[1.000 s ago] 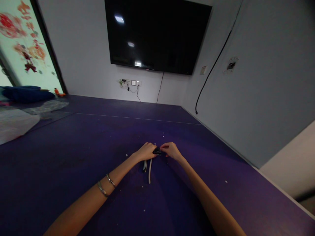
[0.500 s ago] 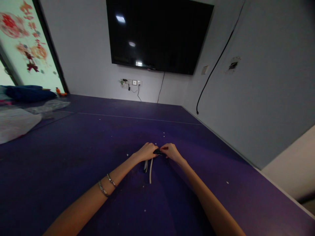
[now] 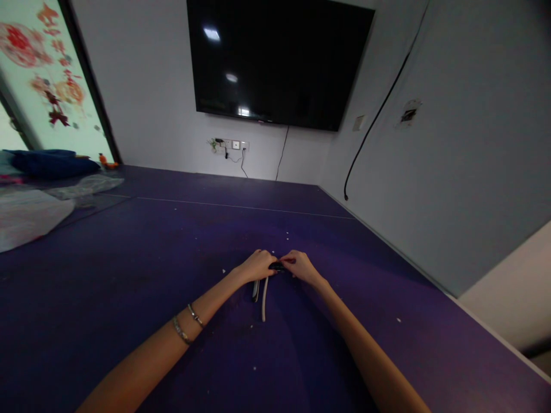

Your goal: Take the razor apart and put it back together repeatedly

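Over the purple surface (image 3: 172, 321), my left hand (image 3: 257, 267) is closed around a small dark object (image 3: 276, 266) whose kind I cannot make out. The fingers of my right hand (image 3: 298, 266) are pinched together at its right end; what lies between the fingertips is hidden. Below my left hand a thin, slightly curved off-white strip (image 3: 264, 301) points toward me. Beside it is a shorter grey strip with a dark edge (image 3: 255, 291). Whether either strip joins the dark object is covered by the hand.
Small white scraps (image 3: 398, 320) are scattered over the surface. Clear plastic wrapping (image 3: 88, 186), a white bag (image 3: 34, 221) and dark blue cloth (image 3: 54, 163) lie at the left. A television (image 3: 279, 63) hangs ahead, and a black cable (image 3: 379, 112) dangles along the right wall.
Both hands stay in nearly the same place around the dark object, which appears turned very slightly. The whole view has shifted a trace.
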`<state>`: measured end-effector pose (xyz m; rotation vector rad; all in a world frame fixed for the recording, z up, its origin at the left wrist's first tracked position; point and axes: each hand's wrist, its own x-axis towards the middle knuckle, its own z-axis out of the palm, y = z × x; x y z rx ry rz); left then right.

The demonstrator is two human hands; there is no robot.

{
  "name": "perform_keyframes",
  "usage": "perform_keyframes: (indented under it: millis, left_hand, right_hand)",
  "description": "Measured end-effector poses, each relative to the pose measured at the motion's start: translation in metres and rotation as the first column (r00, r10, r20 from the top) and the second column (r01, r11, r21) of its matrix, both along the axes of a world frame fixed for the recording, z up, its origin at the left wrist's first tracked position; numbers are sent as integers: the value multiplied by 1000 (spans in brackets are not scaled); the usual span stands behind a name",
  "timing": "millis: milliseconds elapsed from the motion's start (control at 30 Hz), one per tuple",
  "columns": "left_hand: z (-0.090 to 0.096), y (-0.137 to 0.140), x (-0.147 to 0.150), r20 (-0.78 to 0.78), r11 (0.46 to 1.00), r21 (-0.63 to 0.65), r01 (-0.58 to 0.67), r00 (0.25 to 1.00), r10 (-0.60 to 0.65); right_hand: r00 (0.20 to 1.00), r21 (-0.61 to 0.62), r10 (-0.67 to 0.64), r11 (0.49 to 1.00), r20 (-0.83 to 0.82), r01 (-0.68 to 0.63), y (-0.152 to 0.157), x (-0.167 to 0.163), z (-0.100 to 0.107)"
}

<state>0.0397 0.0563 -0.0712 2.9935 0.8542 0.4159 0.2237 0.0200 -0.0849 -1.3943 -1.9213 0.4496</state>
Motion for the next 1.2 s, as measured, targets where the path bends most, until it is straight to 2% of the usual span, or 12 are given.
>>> perform_keyframes:
  millis: [167,300,500,633,733,867,1033,1100,1200]
  left_hand:
    - [3,-4,1,23,999,-35,9,1000,-9]
    - [13,-8,0,72,994,-100,-30,997,38]
    - [52,-14,-14,241,980,-131,-148,954,176]
    - [66,-25,-29,197,947,-216,-238,939,281]
    - [60,-37,-39,124,911,-270,-311,927,353]
    - [47,-53,-48,-42,834,-330,-442,890,455]
    - [37,-66,-48,-191,781,-351,-516,856,480]
    - [32,-68,-46,-202,781,-320,-537,844,497]
    - [26,-69,-42,-189,799,-259,-543,840,509]
  right_hand:
    - [951,-117,-142,987,-273,113,6,10,-11]
    - [896,-164,-189,978,-402,132,10,17,-19]
    - [893,-171,-174,979,-414,112,8,16,-19]
    - [927,-161,-134,984,-350,81,4,14,-17]
    - [970,-61,-71,996,-232,59,1,13,-15]
    - [994,94,9,996,-105,1,0,12,-13]
    - [991,61,-64,996,-116,71,-1,12,-12]
    - [990,65,-75,994,-119,84,-3,11,-11]
    - [998,110,-29,993,-50,34,-6,7,-8]
